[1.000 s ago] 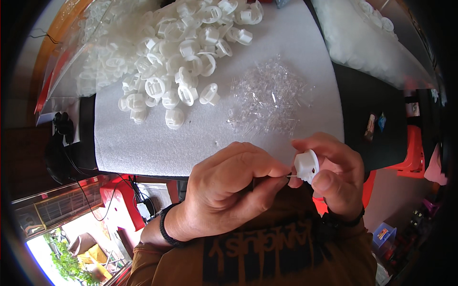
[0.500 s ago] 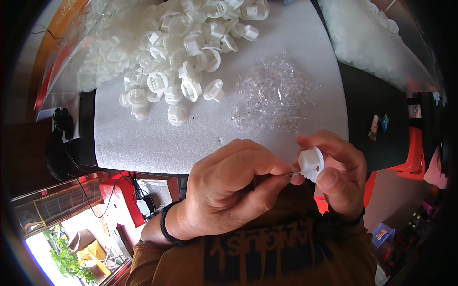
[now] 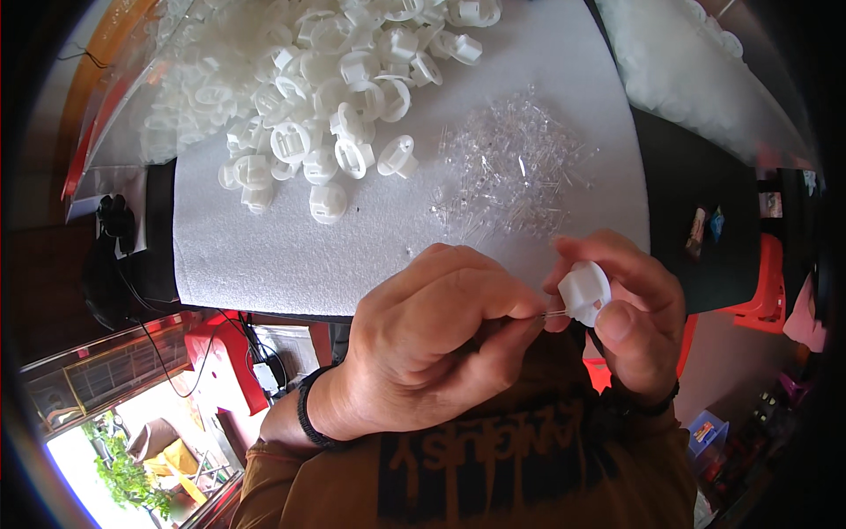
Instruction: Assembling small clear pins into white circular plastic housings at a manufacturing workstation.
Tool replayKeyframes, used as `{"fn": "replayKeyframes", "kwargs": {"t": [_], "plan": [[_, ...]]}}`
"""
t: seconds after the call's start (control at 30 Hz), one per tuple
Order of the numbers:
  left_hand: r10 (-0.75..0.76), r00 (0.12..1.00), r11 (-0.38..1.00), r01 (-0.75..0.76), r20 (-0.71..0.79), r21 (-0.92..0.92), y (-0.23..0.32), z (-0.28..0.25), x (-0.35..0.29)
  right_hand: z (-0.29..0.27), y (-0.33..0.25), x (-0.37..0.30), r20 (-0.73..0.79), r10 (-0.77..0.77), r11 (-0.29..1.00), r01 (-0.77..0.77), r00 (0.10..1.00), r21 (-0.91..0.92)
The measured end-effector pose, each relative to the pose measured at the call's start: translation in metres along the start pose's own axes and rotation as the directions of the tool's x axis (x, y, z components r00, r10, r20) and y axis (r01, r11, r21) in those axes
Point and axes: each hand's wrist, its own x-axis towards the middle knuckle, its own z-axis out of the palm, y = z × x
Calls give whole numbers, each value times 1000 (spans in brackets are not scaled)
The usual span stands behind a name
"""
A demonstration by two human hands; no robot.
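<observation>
Between the fingers and thumb of my right hand is a white plastic housing, round-flanged with a boxy middle. My left hand is closed in a pinch on thin metal leads that run to the housing's lower left side. Whatever sits at the far end of the leads is hidden by the housing. Beyond my hands lies a loose heap of clear LEDs with thin legs. Farther left, a big pile of similar white housings spreads over the mat.
A pale foam mat covers the dark table. Clear plastic bags of white parts stand at the far right and far left. Two small wrappers lie on the right. Red stools and black cables are beside the table.
Both hands have shifted slightly, the right one a little up and to the right with the housing. The housing has turned slightly, and the left hand still pinches the leads.
</observation>
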Motion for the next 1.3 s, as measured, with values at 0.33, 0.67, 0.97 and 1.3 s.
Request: {"fn": "replayKeyframes", "kwargs": {"t": [0.33,0.67,0.97,1.3], "plan": [[15,1000,1000,-15,16,-3,-1,0,1,1,1,0,-21,-4,1000,4,1000,-21],[110,994,986,-111,15,128,-4,3,0,4,-4,4,-3,1,990,-1,1000,-140],[38,999,989,-39,10,145,-4,-2,-3,2,0,6,2,-90,981,89,996,-173],[146,988,941,-154,52,303,-2,4,1,-1,-4,8,63,-35,950,53,997,-308]]}}
